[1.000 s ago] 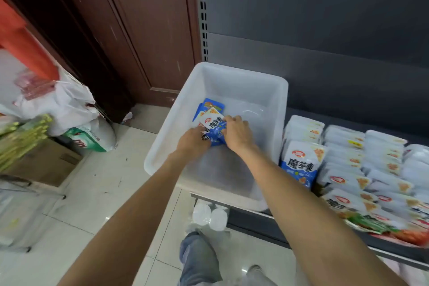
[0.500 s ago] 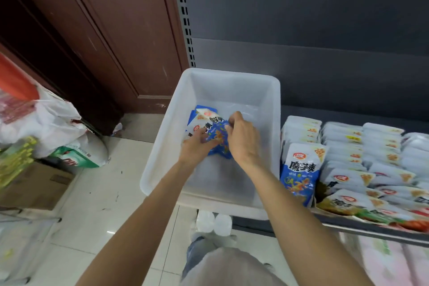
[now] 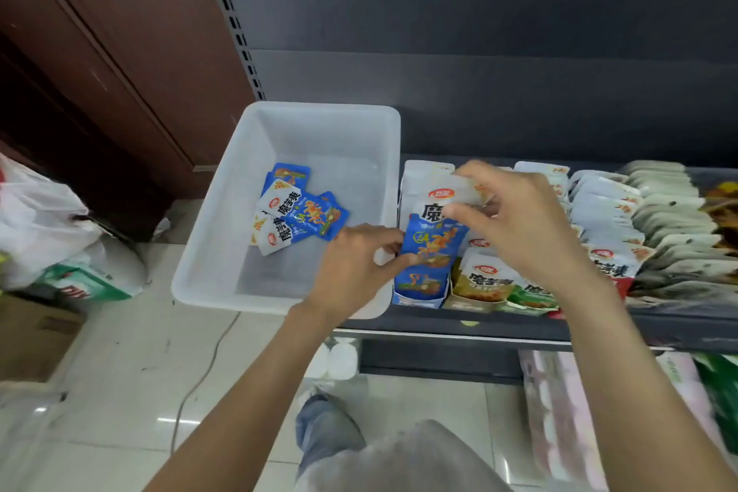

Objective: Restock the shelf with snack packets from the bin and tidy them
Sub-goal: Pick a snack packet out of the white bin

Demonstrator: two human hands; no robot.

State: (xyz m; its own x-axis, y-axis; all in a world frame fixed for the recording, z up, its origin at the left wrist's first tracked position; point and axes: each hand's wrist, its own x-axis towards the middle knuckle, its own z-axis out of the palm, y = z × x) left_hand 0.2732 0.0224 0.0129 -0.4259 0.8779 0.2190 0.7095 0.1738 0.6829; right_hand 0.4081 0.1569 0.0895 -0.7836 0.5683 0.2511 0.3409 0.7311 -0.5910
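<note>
Left hand (image 3: 355, 264) pinching blue snack packet (image 3: 433, 248) at its lower edge; right hand (image 3: 515, 224) gripping its white top, over leftmost shelf row (image 3: 423, 292) beside white bin (image 3: 287, 124).

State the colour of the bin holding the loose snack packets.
The bin is translucent white plastic, shown best in the head view.

Dark shelf (image 3: 459, 322) carries a white bin (image 3: 287, 124) at its left end; rows of snack packets (image 3: 607, 212) stand packed just beside it.
</note>
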